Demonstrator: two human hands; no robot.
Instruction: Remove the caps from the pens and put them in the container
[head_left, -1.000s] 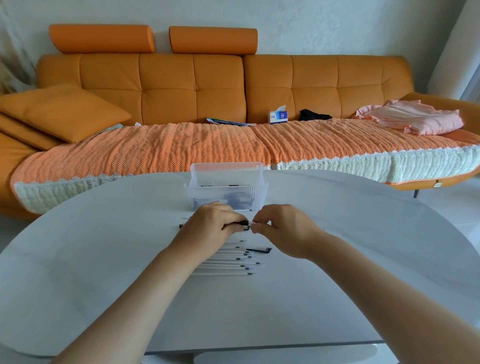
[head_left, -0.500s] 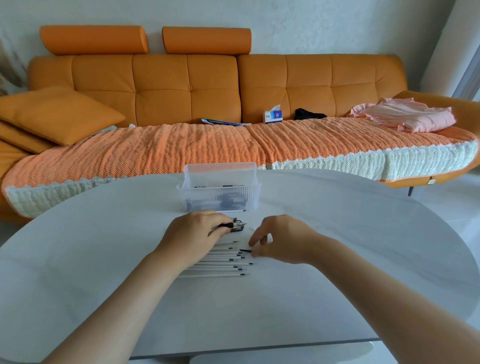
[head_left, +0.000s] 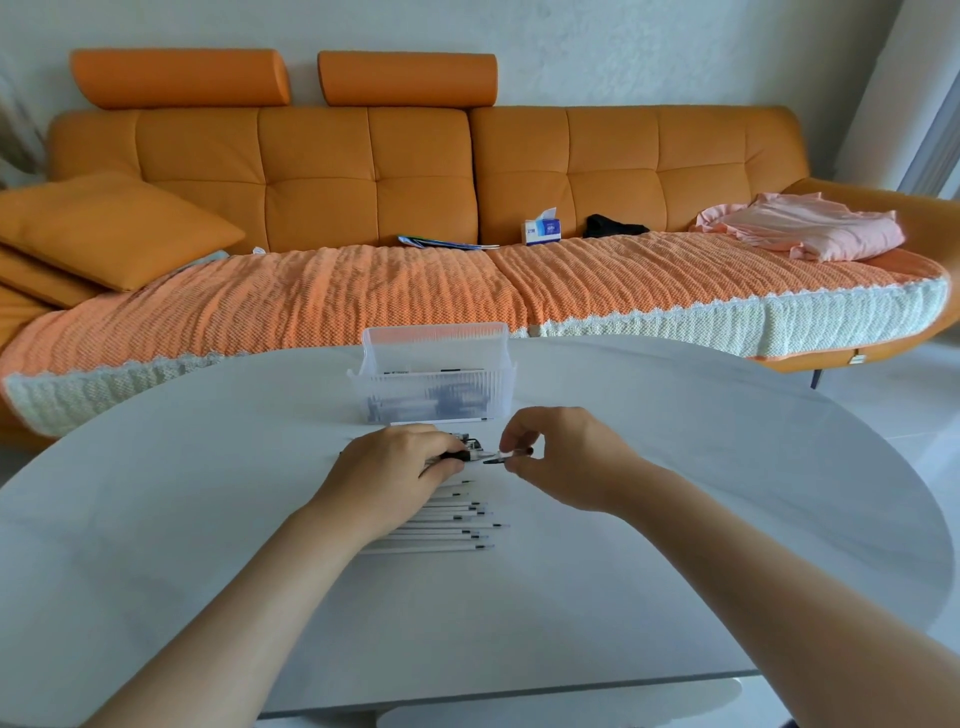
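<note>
A clear ribbed plastic container (head_left: 434, 382) stands on the white table (head_left: 675, 467), with dark pens and caps showing through its wall. In front of it my left hand (head_left: 395, 470) grips a pen with a black grip (head_left: 460, 455). My right hand (head_left: 563, 457) pinches a small dark pen cap (head_left: 506, 456) just right of that pen's tip. A row of several thin white pens (head_left: 452, 527) lies side by side on the table below my left hand, partly hidden by it.
Behind the table runs an orange sofa (head_left: 415, 171) with a knitted orange throw, cushions at the left, a tissue box (head_left: 542, 230) and pink cloth (head_left: 810, 231) at the right. The table's front edge (head_left: 519, 693) is close to me.
My right hand has lifted from the row of pens and moved up beside my left hand, now pinching the cap. My left hand stays put, holding the pen.
</note>
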